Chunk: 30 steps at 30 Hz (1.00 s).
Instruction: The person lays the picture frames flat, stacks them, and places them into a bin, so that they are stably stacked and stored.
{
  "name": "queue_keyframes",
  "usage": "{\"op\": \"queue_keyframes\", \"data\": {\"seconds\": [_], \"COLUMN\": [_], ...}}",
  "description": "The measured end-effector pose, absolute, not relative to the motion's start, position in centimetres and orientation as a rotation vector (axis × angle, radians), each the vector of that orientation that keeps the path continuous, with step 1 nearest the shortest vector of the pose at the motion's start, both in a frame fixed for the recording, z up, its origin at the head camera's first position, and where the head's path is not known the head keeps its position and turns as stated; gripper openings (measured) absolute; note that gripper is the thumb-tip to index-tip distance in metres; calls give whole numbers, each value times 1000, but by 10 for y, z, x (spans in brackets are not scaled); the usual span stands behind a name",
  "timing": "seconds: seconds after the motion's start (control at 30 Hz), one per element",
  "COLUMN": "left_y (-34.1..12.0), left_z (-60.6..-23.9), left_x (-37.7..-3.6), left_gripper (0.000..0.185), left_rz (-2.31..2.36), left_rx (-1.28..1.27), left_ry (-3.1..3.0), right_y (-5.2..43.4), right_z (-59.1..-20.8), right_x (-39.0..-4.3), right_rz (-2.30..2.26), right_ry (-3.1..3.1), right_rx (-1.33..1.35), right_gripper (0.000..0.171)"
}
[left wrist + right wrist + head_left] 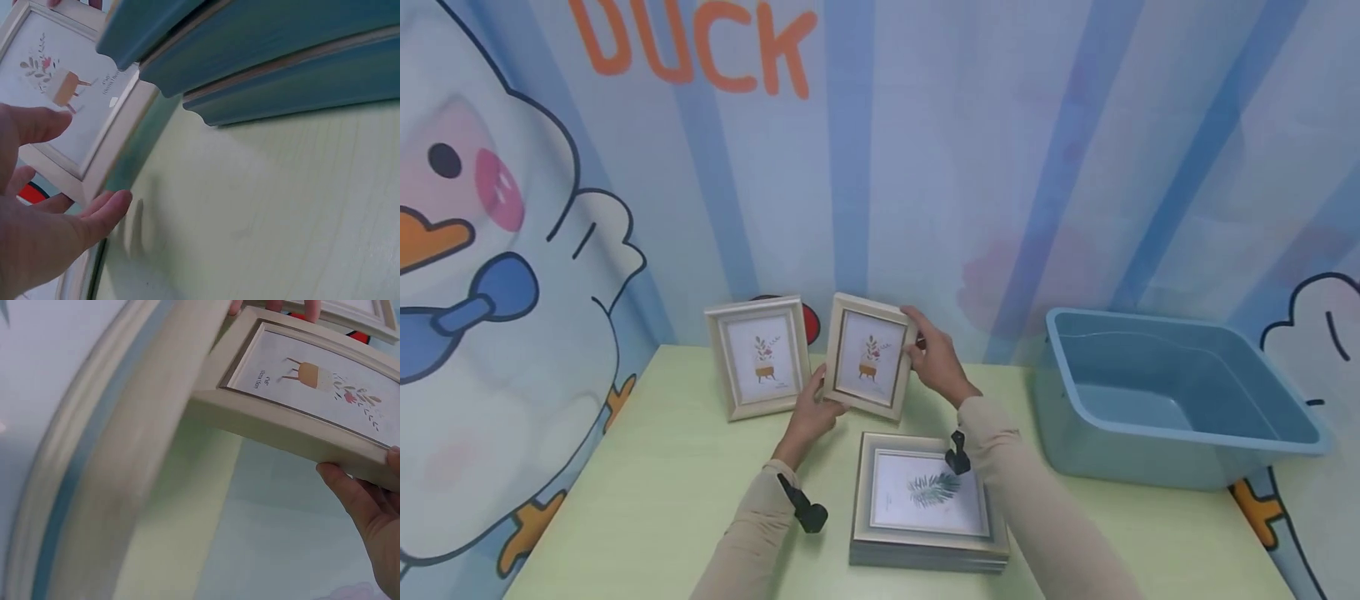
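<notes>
Both hands, left hand (811,414) and right hand (934,360), grip opposite edges of 1 tilted picture frame (868,356) above the counter (647,483), beside a standing frame (758,357).

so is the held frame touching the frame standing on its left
Apart. The head view shows a strip of wall between the held frame and the standing frame; the left hand and right hand hold it clear.
</notes>
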<state>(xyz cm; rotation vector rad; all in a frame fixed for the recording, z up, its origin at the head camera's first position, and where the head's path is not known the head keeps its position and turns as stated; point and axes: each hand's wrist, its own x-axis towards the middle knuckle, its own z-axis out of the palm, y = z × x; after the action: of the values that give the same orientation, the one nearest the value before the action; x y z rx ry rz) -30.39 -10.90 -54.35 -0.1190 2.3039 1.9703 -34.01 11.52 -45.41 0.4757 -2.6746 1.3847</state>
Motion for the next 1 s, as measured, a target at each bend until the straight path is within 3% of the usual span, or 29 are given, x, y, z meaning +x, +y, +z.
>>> {"op": "queue_keyframes", "data": {"seconds": [0.2,0.37,0.67,1.0], "left_y": [-103,-95,-88,-82], "left_z": [-535,-522,-503,-496], "left_x": [-299,-290,-268,-247], "left_gripper": [90,89,63,93], "left_rz": [2175,2562,2878,2836], "left_rx": [-163,-227,-214,-153], "left_ry": [2212,1793,1342,1628], "right_y": [124,125,134,144], "right_z": [-436,-425,-429,-434], "right_x": [-333,-324,-298,-262], "right_rz": [1474,1711,2037,2177], "right_ry": [-2561,-2448,-2203,-1994], "right_rx": [435,390,334,318], "right_gripper": [63,66,68,68]}}
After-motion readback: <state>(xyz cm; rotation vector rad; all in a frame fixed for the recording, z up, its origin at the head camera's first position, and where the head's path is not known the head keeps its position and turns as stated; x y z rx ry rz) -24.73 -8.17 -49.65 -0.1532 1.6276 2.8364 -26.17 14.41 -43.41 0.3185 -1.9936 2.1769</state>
